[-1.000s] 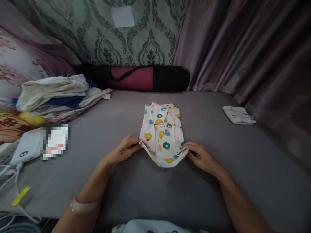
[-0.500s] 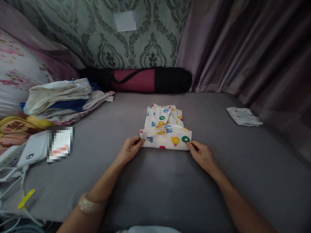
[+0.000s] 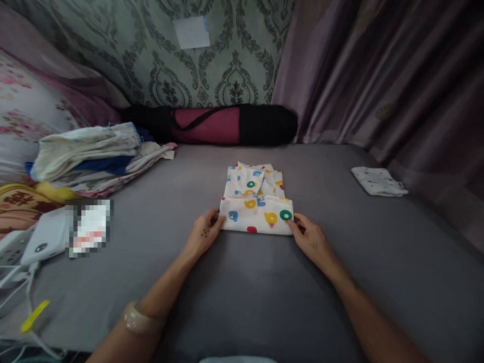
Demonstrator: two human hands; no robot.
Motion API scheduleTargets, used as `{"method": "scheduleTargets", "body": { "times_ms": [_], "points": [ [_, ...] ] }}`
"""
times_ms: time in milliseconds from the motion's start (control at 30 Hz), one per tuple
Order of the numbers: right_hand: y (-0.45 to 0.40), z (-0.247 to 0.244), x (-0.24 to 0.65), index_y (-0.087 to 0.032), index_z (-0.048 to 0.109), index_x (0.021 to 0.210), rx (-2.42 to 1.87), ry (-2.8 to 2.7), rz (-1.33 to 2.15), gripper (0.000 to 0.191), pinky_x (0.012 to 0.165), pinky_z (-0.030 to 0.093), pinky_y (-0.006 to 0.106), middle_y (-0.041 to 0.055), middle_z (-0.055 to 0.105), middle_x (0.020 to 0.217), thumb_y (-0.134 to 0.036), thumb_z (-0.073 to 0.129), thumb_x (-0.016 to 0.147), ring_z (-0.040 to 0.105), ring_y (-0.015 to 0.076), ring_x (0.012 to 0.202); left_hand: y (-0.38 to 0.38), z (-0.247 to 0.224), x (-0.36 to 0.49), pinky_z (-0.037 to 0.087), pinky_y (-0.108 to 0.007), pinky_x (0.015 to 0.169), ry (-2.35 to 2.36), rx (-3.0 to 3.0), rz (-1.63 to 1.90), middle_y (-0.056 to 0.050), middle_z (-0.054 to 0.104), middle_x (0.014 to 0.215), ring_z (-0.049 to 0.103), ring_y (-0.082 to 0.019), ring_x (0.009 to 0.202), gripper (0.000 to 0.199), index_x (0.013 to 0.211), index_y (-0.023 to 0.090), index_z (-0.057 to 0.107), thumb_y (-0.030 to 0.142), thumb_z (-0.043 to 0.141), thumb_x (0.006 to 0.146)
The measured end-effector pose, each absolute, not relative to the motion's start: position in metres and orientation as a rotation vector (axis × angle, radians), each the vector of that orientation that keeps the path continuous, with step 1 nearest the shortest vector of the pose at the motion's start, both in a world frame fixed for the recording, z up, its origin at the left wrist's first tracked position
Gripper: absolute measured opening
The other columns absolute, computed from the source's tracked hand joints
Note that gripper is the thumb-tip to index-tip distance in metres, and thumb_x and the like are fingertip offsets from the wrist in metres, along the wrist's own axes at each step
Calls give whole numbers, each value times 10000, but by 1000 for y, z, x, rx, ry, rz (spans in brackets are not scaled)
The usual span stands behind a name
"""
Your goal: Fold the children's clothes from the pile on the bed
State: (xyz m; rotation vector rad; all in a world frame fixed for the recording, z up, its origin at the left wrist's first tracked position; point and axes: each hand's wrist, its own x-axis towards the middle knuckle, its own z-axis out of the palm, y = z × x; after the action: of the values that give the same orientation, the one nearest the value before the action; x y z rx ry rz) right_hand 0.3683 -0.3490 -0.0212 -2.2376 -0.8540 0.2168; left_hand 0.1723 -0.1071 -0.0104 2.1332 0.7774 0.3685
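Observation:
A white garment (image 3: 257,214) with colourful letter prints lies partly folded on the grey sheet (image 3: 242,287), its near part turned up as a flat band. At the band's left end, my left hand (image 3: 206,229) pinches the cloth between thumb and fingers. My right hand (image 3: 308,234) grips the right end in the same way, close to a green ring print. Behind the band, the garment's upper part lies flat with overlapping edges.
Piled clothes (image 3: 91,151) lie at the left, behind a white power bank (image 3: 49,234) with cables. A black and maroon bag (image 3: 207,125) runs along the wall. One small folded white cloth (image 3: 378,181) sits at the right near the curtain.
The folded band's top edge now lies flatter and its ends look slightly drawn in. Both hands keep hold of the ends; my right hand has shifted slightly left.

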Motion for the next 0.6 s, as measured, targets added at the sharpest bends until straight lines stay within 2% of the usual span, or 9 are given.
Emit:
{"method": "scheduleTargets", "body": {
  "times_ms": [100, 267, 467, 600],
  "points": [
    [-349, -23, 369, -164, 578, 1202, -2222, -851, 197, 447, 570, 421, 281, 38, 675, 739, -479, 456, 909, 579, 171, 583, -107, -11, 173, 469, -296, 692, 826, 2134, 398, -45, 682, 838, 621, -181, 747, 442, 1223, 147, 553, 420, 514, 878],
    [-350, -30, 369, -173, 516, 1279, -2176, -869, 180, 502, 561, 435, 282, 27, 668, 745, -487, 485, 889, 570, 161, 556, -109, -8, 172, 462, -286, 652, 804, 2173, 388, -28, 662, 792, 599, -163, 690, 483, 1286, 154, 515, 412, 515, 878],
    [-351, -23, 366, -218, 626, 1206, -2245, -933, 202, 394, 566, 454, 277, 33, 680, 797, -413, 486, 893, 586, 157, 596, -109, -7, 169, 460, -300, 722, 712, 2374, 384, -21, 638, 757, 578, -166, 730, 323, 1119, 206, 677, 353, 502, 890],
    [-350, -16, 364, -195, 678, 1155, -2277, -995, 185, 371, 633, 479, 292, 57, 699, 847, -361, 464, 900, 629, 182, 694, -108, -8, 169, 460, -318, 775, 657, 2422, 353, -51, 687, 856, 602, -183, 786, 305, 1101, 195, 688, 324, 482, 915]
  ]
}}
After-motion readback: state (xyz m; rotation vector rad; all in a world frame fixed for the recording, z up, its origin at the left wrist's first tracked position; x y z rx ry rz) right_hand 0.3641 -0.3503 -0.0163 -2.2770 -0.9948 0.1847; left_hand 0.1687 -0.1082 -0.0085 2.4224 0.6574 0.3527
